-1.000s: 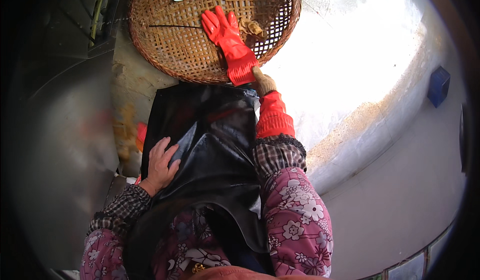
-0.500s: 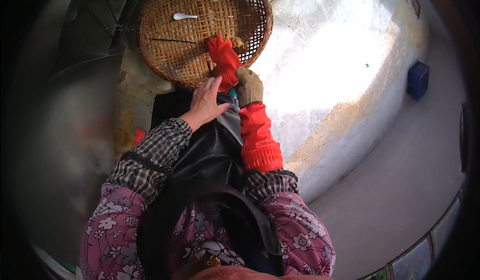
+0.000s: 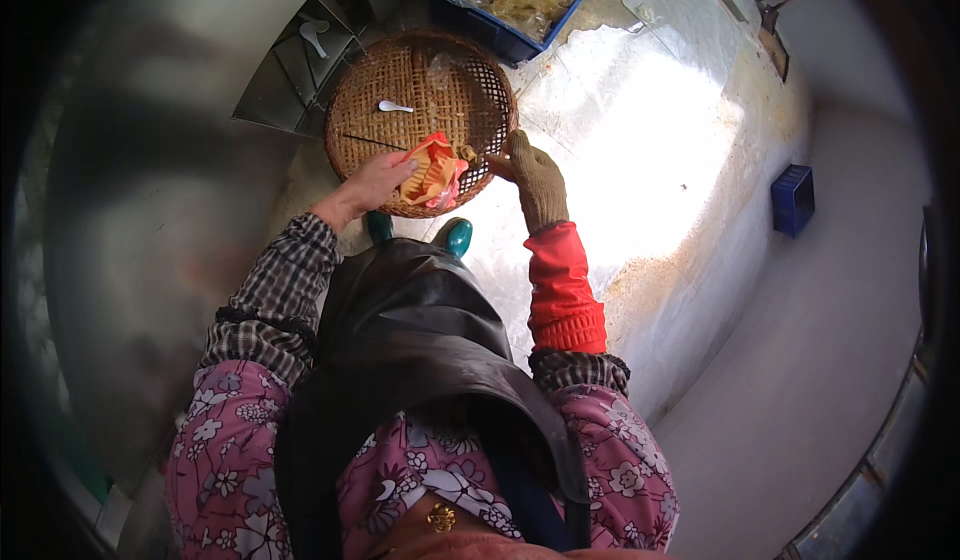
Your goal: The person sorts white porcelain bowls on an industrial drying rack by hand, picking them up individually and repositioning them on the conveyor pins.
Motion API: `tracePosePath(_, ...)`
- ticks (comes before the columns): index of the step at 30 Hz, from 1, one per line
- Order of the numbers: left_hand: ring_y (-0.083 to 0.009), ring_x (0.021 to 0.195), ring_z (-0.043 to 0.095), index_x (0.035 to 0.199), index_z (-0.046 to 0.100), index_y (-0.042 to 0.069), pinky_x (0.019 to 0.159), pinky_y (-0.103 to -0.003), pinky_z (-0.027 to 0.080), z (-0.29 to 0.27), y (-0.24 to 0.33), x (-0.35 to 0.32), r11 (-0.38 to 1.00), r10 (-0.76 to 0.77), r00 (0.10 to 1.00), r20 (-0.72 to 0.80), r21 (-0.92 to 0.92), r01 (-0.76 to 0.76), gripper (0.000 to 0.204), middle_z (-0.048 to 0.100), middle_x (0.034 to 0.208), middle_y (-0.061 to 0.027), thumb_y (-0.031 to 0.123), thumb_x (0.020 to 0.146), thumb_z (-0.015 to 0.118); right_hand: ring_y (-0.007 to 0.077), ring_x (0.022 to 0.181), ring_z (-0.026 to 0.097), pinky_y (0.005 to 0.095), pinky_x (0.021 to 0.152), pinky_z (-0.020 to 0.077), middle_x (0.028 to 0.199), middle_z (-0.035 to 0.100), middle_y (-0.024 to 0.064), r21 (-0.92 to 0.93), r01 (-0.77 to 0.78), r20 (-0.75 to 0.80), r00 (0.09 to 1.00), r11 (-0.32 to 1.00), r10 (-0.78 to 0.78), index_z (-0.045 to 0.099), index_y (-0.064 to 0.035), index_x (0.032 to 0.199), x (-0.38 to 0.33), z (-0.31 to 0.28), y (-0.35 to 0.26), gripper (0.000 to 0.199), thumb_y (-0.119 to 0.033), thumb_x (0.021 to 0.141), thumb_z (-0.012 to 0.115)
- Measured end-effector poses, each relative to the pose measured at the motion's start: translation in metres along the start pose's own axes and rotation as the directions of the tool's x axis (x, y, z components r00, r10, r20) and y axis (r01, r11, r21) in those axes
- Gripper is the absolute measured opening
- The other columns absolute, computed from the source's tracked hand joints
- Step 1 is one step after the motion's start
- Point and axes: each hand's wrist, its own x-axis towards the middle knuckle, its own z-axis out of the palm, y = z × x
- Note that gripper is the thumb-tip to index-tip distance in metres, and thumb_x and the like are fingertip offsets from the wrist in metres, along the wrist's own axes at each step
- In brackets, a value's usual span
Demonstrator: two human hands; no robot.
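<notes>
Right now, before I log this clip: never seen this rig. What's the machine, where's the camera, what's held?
No machine: these are a person's own hands. Every picture comes from the left of two head-worn fisheye cameras looking down, so edges bend. The bare left hand grips a red rubber glove, its yellowish lining showing. The right hand, in a tan knit glove, is open and appears to hold nothing. Beyond the green boots, a round woven basket holds a white soup spoon and a thin dark stick.
</notes>
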Motion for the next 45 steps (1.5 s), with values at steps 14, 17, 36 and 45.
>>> tracePosePath(14, -0.0245, 0.079, 0.061, 0.107, 0.06, 0.0, 0.074, -0.033, 0.049, -0.026, 0.066, -0.052, 0.657, 0.578, 0.776, -0.252, 0.707, -0.26, 0.023, 0.063, 0.086, -0.0118, 0.012, 0.089, 0.053, 0.0292, 0.091, 0.064, 0.0361, 0.081, 0.051, 0.098, 0.067, 0.0103, -0.547, 0.709, 0.494, 0.703, 0.445, -0.511, 0.069, -0.0125, 0.108, 0.031, 0.073, -0.1, 0.033, -0.022, 0.078, 0.062)
tracePosePath(17, -0.0322, 0.086, 0.061, 0.101, 0.061, -0.001, 0.078, -0.038, 0.05, -0.016, 0.071, -0.055, 0.385, 0.878, 0.431, -0.208, 0.841, -0.379, 0.019, 0.062, 0.092, -0.0166, 0.007, 0.086, 0.054, 0.0299, 0.09, 0.064, 0.0381, 0.079, 0.0515, 0.095, 0.067, 0.0098, -0.626, 0.78, 0.604, 0.5, 0.02, -0.621, 0.069, -0.0148, 0.108, 0.056, 0.081, -0.102, 0.034, -0.021, 0.076, 0.062)
tracePosePath(36, -0.0252, 0.079, 0.062, 0.096, 0.068, 0.003, 0.072, -0.035, 0.049, -0.112, 0.037, 0.151, 0.631, 0.409, 0.912, -0.004, 0.723, -0.28, 0.018, 0.066, 0.089, -0.0139, 0.011, 0.083, 0.058, 0.0377, 0.082, 0.065, 0.0454, 0.071, 0.0517, 0.08, 0.068, 0.0181, -0.676, 0.627, 0.51, 0.778, 0.387, -0.368, 0.07, -0.0103, 0.086, 0.058, 0.123, -0.161, 0.042, -0.048, 0.09, 0.053)
tracePosePath(45, -0.0222, 0.075, 0.063, 0.09, 0.071, 0.01, 0.069, -0.035, 0.049, -0.121, 0.076, 0.168, 0.762, 0.554, 0.815, -0.169, 0.497, -0.415, 0.015, 0.066, 0.083, -0.0105, 0.01, 0.077, 0.063, 0.0366, 0.082, 0.066, 0.045, 0.074, 0.0516, 0.084, 0.068, 0.0165, -0.683, 0.691, 0.534, 0.693, 0.234, -0.485, 0.07, -0.0111, 0.093, 0.09, 0.102, -0.175, 0.035, -0.043, 0.086, 0.059)
